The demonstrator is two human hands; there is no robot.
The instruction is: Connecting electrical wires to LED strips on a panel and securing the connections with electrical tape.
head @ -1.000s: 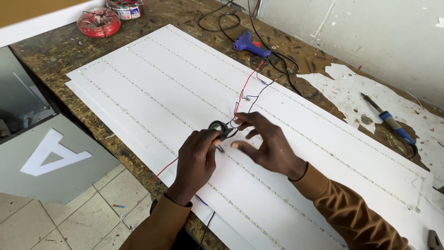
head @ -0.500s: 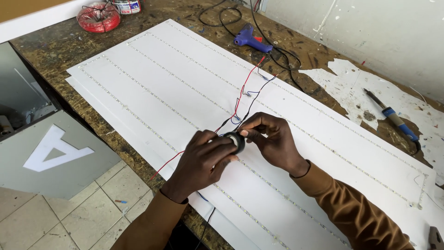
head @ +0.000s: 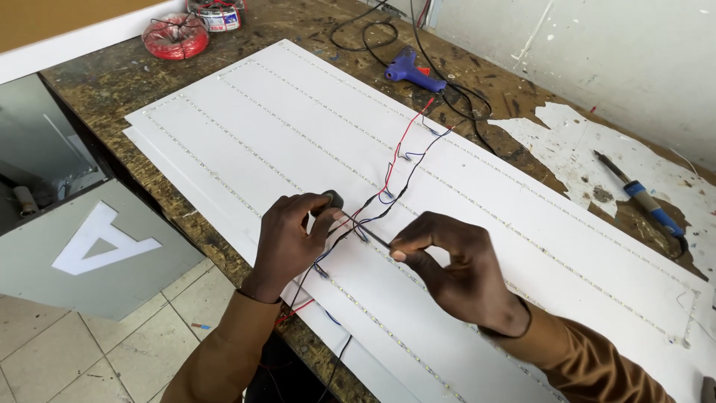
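A large white panel with thin rows of light strips lies on the worn wooden bench. My left hand grips a small roll of black tape near the panel's front edge. My right hand pinches the pulled-out strip of black tape, stretched between both hands. Red and black wires run across the panel from the far side and pass just under the tape.
A blue glue gun and black cables lie at the back. A red wire coil sits far left. A blue-handled soldering iron rests on torn white paper at right. A grey sign with a white letter stands below the bench.
My hands have drawn apart, pulling a strip of tape from the roll; the right hand moved toward me and right. The view shifted closer.
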